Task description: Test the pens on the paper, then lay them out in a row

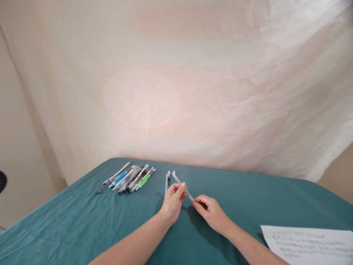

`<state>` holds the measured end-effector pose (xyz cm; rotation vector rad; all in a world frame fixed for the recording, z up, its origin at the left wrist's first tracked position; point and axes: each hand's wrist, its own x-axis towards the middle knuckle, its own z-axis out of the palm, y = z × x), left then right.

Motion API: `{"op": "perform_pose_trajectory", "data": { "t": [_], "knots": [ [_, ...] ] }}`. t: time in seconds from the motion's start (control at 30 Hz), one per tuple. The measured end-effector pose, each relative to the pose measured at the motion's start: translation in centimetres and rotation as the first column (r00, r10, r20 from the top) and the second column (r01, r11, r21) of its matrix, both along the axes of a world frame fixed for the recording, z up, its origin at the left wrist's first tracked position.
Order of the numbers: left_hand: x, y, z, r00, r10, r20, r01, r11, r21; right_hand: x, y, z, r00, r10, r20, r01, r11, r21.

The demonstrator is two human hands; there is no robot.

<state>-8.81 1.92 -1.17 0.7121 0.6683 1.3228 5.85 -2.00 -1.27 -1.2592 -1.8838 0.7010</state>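
on the left of the table (82, 224), one pile of pens (135, 179) lies untouched by either hand; overlap prevents a full count, though one blue pen (119, 177) and one green pen (143, 182) stand out. mid-table, apparently two slim pens (166, 183) lie apart; whether these are dealt with cannot be confirmed. the left hand (173, 201) pinches one grey pen (189, 194), raised off the table; the right hand (211, 214) grips its near end. work on it appears unfinished. at right, one sheet of paper (311, 241) lies.

Txt on paper (310, 243) too blurry to rd.
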Motion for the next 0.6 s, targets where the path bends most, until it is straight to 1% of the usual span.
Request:
{"op": "perform_pose_trajectory", "data": {
  "t": [0.1,0.2,0.3,0.43,0.47,0.53,0.6],
  "knots": [
    [-0.1,0.1,0.0,1.000,0.024,-0.019,-0.024,0.999,0.023,-0.1,-0.1,0.0,0.999,0.009,-0.030,-0.009,1.000,-0.023],
    [-0.4,0.6,0.6,0.994,0.092,-0.052,-0.089,0.994,0.062,0.0,0.0,-0.2,1.000,-0.011,-0.010,0.011,1.000,-0.029],
    [-1.5,2.0,1.8,0.978,0.199,-0.064,-0.190,0.974,0.125,0.0,0.0,-0.3,1.000,-0.024,0.015,0.024,0.999,-0.043],
    [-4.3,4.4,3.7,0.931,0.354,-0.089,-0.332,0.923,0.192,0.1,0.0,-0.3,1.000,-0.018,0.019,0.020,0.998,-0.055],
    [-5.0,5.0,4.0,0.912,0.389,-0.132,-0.357,0.908,0.218,0.2,0.0,-0.4,1.000,-0.017,0.013,0.018,0.998,-0.055],
    [-6.2,5.7,4.3,0.863,0.430,-0.265,-0.361,0.892,0.272,0.2,0.1,-0.4,1.000,-0.020,-0.016,0.019,0.998,-0.063],
    [-6.8,6.0,4.2,0.801,0.418,-0.429,-0.305,0.901,0.308,0.3,0.3,-0.5,0.998,-0.037,-0.060,0.032,0.996,-0.086]
  ]
}}
